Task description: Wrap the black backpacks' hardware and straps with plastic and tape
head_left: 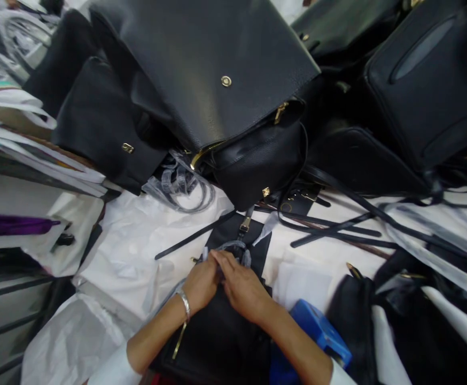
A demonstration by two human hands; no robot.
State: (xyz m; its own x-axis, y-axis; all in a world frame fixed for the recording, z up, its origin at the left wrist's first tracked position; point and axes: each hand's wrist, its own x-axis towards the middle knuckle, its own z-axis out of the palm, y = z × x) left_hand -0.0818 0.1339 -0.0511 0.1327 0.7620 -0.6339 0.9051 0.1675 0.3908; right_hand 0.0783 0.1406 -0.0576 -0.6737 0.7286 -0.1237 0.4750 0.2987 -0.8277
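White table [283, 254], under the bag [229, 331] I am working on. Big bag [217, 69]: black, gold stud on its flap, beyond my bag. My bag: black, directly before me, its near part below my wrists. Plastic sheet [121, 240]: crumpled, left of my bag. Blue box [317, 329]: just right of my bag, partly behind my right forearm. Straps [337, 231]: black, crossing, beyond my bag to the right. Right hand [246, 289] and left hand [202, 283]: over the far part of my bag, fingers bent and meeting. Grip on either side: cannot tell, fingertips hidden. Wrapped loop [233, 244]: on my bag's far part, at my fingers. Buckle [245, 223]: gold, at my bag's far side.
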